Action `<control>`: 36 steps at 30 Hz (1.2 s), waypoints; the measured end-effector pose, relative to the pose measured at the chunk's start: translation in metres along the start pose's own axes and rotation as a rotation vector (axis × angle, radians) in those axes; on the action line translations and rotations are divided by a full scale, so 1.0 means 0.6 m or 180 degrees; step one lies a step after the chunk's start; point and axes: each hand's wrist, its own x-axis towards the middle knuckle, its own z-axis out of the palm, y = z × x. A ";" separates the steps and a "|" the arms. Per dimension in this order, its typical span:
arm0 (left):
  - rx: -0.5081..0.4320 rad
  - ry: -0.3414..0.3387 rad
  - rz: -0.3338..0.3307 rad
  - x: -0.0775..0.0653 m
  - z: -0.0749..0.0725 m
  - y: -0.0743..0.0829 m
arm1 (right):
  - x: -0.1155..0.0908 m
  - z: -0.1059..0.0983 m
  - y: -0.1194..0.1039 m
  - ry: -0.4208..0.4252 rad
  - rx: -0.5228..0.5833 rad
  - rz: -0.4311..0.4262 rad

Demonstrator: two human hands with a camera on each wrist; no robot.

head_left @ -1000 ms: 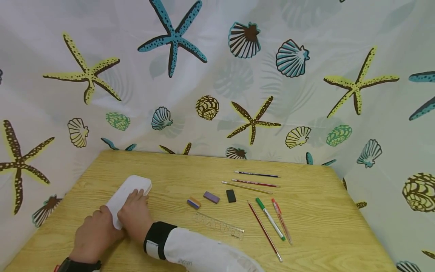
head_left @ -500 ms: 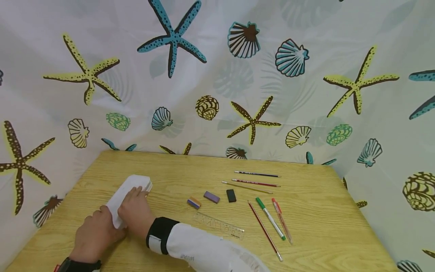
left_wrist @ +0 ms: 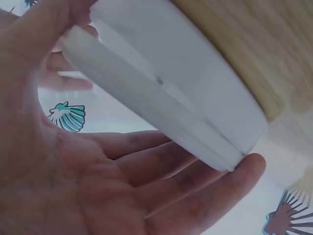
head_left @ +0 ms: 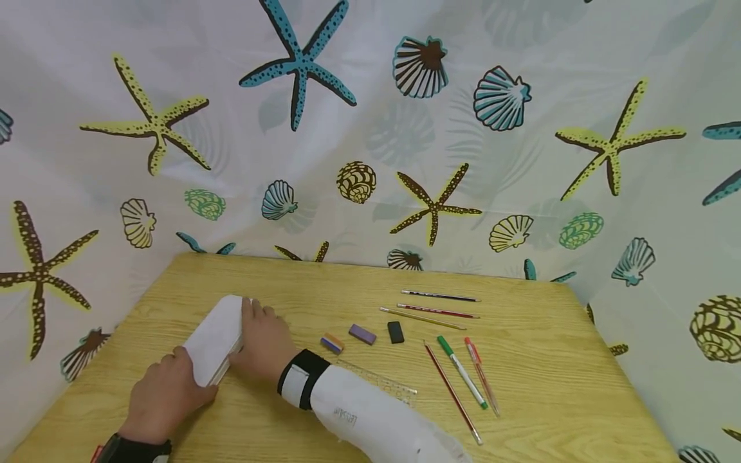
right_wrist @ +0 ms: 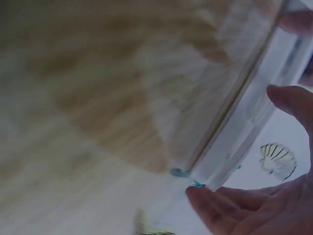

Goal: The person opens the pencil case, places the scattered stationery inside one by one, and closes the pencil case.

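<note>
A white pencil case (head_left: 215, 337) lies slanted at the left of the table, lid closed down. My left hand (head_left: 164, 389) grips its near end, thumb on one side and fingers on the other. In the left wrist view a seam runs along the case (left_wrist: 161, 73) between lid and base, and the fingers pass behind it. My right hand (head_left: 266, 344) holds the far right part, fingers over the top edge and thumb low on the long side. The right wrist view shows thumb and fingertips at the edges of the case (right_wrist: 244, 112).
Right of the hands lie a striped eraser (head_left: 332, 343), a purple eraser (head_left: 362, 334), a black eraser (head_left: 395, 332) and a clear ruler (head_left: 382, 381). Several pencils, a green-capped marker (head_left: 462, 372) and a red-capped pen (head_left: 482, 376) lie farther right on the wooden table (head_left: 556, 386).
My right hand has shifted from over the middle of the pencil case up and right to its far right edge. The left hand keeps its grip on the near end.
</note>
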 end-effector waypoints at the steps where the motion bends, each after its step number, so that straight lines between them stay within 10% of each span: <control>1: -0.0007 -0.0021 0.0007 0.001 0.000 -0.001 | 0.002 0.000 0.006 -0.0018 0.0221 0.0037; 12: -0.0030 -0.0086 0.0023 0.002 -0.001 0.002 | 0.021 -0.009 0.060 -0.0307 0.2725 0.0548; 23: -0.0065 -0.0378 -0.0036 0.008 -0.014 -0.008 | 0.033 -0.012 0.070 -0.0326 0.3976 0.0924; 36: -0.0557 -0.1027 0.0154 0.044 -0.052 -0.058 | 0.054 -0.011 0.065 -0.0164 0.3364 0.0922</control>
